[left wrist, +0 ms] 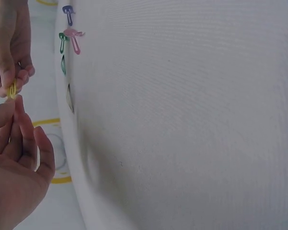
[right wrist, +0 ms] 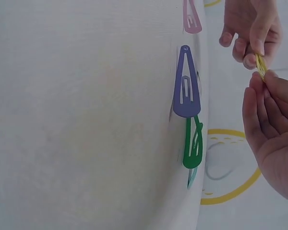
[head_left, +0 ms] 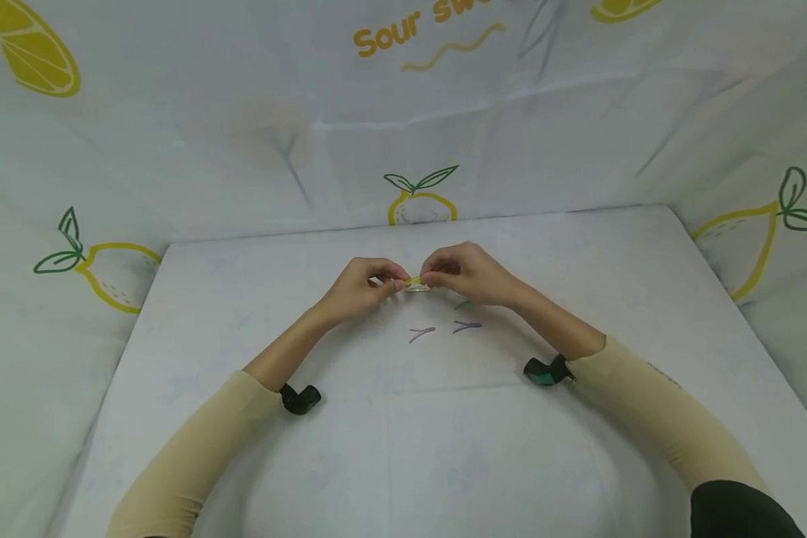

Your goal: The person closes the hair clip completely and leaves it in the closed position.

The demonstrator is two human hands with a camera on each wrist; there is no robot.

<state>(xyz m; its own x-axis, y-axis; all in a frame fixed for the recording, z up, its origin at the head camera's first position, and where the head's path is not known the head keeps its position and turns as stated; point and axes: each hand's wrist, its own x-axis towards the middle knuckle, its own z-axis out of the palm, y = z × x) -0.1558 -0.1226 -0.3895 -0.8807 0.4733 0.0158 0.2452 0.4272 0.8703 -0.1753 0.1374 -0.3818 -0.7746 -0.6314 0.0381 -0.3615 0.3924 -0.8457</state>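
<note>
Between the two hands is a yellow snap hair clip (right wrist: 261, 66), its ends pinched from both sides. My left hand (head_left: 363, 290) pinches one end between thumb and fingertips. The other end is pinched by my right hand (head_left: 472, 273). Both hands are raised above the white table. Below them on the cloth lie a purple hair clip (right wrist: 187, 91), a pink hair clip (left wrist: 74, 40) and a green hair clip (right wrist: 194, 146). A pale clip (left wrist: 70, 98) lies nearest the left hand in the left wrist view. Whether the yellow clip is snapped closed is too small to tell.
A white cloth (head_left: 444, 448) covers the table. Behind it hangs a white curtain (head_left: 229, 97) with lemon prints, and its folds also stand at both sides. Black wrist-worn devices (head_left: 301, 400) stick out below the sleeves.
</note>
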